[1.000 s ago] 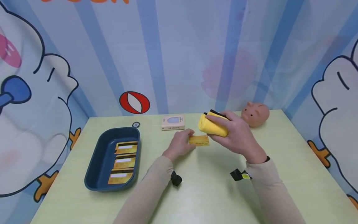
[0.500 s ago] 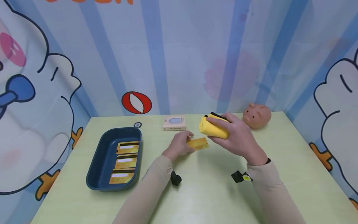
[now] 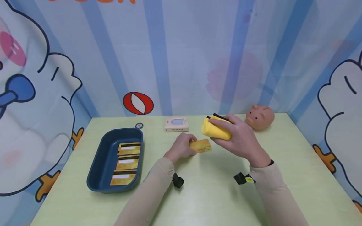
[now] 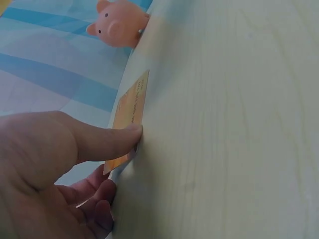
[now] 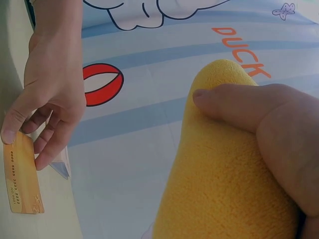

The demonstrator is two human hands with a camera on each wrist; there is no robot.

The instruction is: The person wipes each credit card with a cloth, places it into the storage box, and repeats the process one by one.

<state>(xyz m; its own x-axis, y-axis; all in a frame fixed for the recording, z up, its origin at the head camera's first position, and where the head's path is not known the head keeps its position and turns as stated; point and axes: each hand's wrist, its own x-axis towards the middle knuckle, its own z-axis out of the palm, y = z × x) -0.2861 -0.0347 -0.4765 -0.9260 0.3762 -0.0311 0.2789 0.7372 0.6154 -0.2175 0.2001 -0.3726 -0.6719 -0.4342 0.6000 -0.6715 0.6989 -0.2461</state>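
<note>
Between thumb and fingers, my left hand (image 3: 182,145) pinches a gold bank card (image 3: 201,146) by its left end. The embossed number side shows in the right wrist view, where the card (image 5: 22,174) hangs from the fingertips. In the left wrist view the thumb lies across the card (image 4: 130,107), tilted just by the tabletop. My right hand (image 3: 240,138) grips a folded yellow cloth (image 3: 216,128) with black edging, held up to the right of the card. Its plush surface fills much of the right wrist view, thumb pressed along it.
A dark blue tray (image 3: 94,171) at the left holds 3 gold cards, stripe side up. Along the back stand a small round token (image 3: 139,126), a pale box (image 3: 176,124) and a pink piggy bank (image 3: 259,117). A printed curtain (image 3: 189,56) borders the table.
The card has turned in my left hand from lying level to tilting, so that its printed face shows more. My right hand keeps the cloth in nearly the same place.
</note>
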